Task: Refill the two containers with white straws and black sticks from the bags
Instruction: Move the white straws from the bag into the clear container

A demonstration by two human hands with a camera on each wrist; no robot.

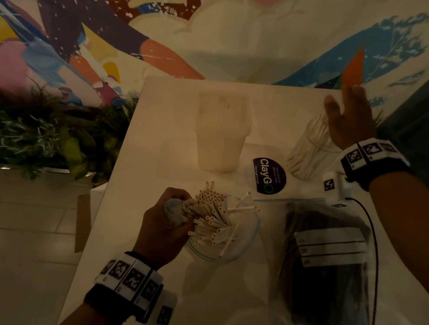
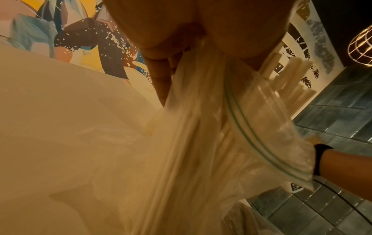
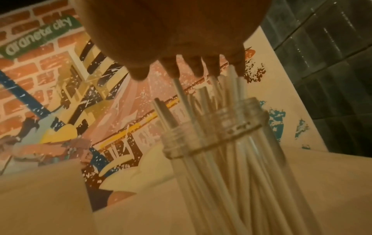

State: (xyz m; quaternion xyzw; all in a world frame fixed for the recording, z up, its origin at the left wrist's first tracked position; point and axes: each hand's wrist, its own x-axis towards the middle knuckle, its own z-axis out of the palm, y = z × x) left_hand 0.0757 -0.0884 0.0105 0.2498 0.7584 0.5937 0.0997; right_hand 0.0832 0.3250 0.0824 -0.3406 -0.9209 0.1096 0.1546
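Observation:
My left hand (image 1: 173, 218) grips a clear zip bag (image 1: 244, 240) standing on the table, bunching its side. White straws (image 1: 213, 212) fan out of the bag's open mouth. The left wrist view shows my fingers (image 2: 161, 76) curled into the bag's plastic (image 2: 201, 143). My right hand (image 1: 345, 113) hovers open over a clear jar (image 1: 309, 148) holding white straws. In the right wrist view its straight fingertips (image 3: 171, 70) touch the tops of those straws (image 3: 231, 89). An opaque white container (image 1: 222, 132) stands behind. A flat bag of black sticks (image 1: 325, 261) lies at the front right.
A dark round sticker (image 1: 269, 174) lies on the white table (image 1: 135, 170) between the containers. Green plants (image 1: 35, 132) line the table's left side, and a painted mural wall (image 1: 221, 30) rises behind. A cable (image 1: 371, 239) from my right wrist crosses the sticks bag.

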